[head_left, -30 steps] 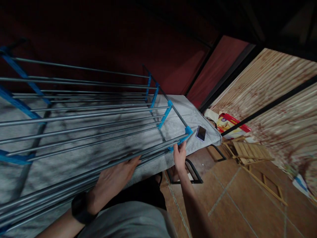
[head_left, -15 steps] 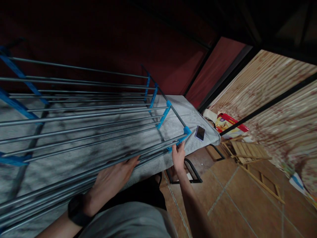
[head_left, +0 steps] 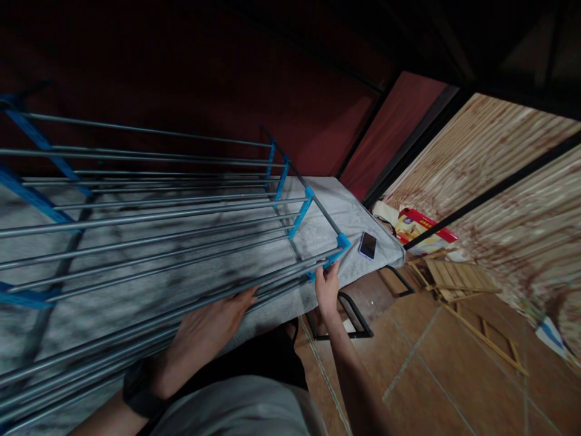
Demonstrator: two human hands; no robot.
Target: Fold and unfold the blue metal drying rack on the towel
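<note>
A shoe rack of grey metal tubes (head_left: 181, 212) with blue plastic connectors lies across a grey cloth-covered surface (head_left: 333, 192). My left hand (head_left: 215, 324) is closed around the front tubes near their middle; its fingertips are partly hidden behind them. A dark watch (head_left: 143, 387) is on that wrist. At the right end of the same tubes, my right hand (head_left: 327, 290) pinches the underside of a blue connector (head_left: 344, 243), thumb and fingers close together. The tube ends meet the connector there; whether they are fully seated I cannot tell.
A phone (head_left: 367, 245) lies on the cloth just right of the rack. Beyond the surface's end are a red and yellow box (head_left: 424, 229) and a folded wooden chair (head_left: 463, 280) on the tiled floor (head_left: 417, 375). A dark metal frame (head_left: 361, 318) stands below the front edge.
The view has shifted very slightly, so the rack's left part appears a little lower. Both hands keep their places on the rack.
</note>
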